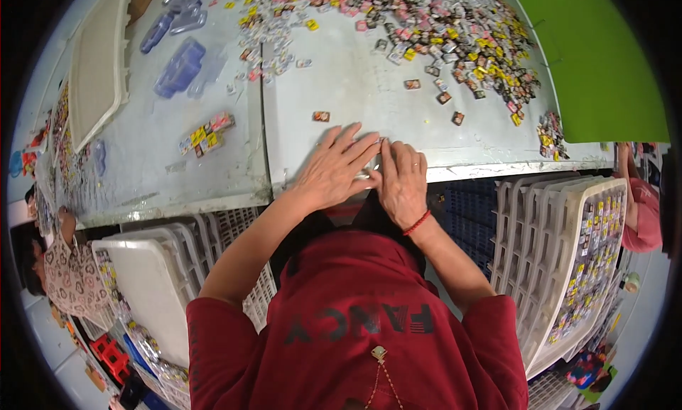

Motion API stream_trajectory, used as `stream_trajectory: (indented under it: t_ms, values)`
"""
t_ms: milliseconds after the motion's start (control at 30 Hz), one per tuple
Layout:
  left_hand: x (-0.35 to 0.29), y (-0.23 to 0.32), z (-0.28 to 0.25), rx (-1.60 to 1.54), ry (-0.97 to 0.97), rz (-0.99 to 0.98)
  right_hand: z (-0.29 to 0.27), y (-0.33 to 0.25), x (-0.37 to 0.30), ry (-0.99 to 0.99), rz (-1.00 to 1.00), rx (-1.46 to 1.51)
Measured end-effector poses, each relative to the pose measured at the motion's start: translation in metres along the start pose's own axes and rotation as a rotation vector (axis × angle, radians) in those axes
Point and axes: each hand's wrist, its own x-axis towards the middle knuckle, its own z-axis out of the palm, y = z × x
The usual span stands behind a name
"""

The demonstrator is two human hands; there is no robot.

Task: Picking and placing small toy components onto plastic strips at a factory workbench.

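Note:
At the table's near edge my two hands meet over a small shiny clear plastic piece [365, 171], mostly hidden beneath them. My left hand [328, 170] has its thumb and forefinger on either side of it, the other fingers stretched forward. From the right, my right hand [403, 186] closes on the same piece, fingers bent and close together. A tiny dark item shows by the right fingertips, too small to name. Just beyond my left hand lies a small brown-and-orange packet [321, 117].
Many small coloured packets [455, 37] are heaped across the back. To the left lie a packed row of packets [207, 134] and blue-tinted plastic trays [180, 67]. White crates [529, 247] stand below on both sides. A green sheet [597, 69] covers the right; other people are at both sides.

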Motion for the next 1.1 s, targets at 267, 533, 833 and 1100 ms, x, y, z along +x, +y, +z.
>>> stream_trajectory:
  t_ms: [267, 533, 833, 1100]
  values:
    - [0.003, -0.003, -0.005, -0.039, -0.072, -0.078, -0.005, 0.02, 0.005, 0.14, 0.084, 0.231]
    - [0.092, -0.035, 0.017, -0.162, 0.135, -0.144, -0.025, 0.115, 0.042, 0.272, 0.228, -0.029]
    - [0.138, -0.042, 0.055, -0.247, -0.001, -0.213, -0.008, 0.133, 0.069, 0.179, 0.197, 0.031]
    - [0.139, -0.046, 0.043, -0.218, 0.1, -0.027, -0.024, 0.162, 0.063, 0.26, 0.259, 0.033]
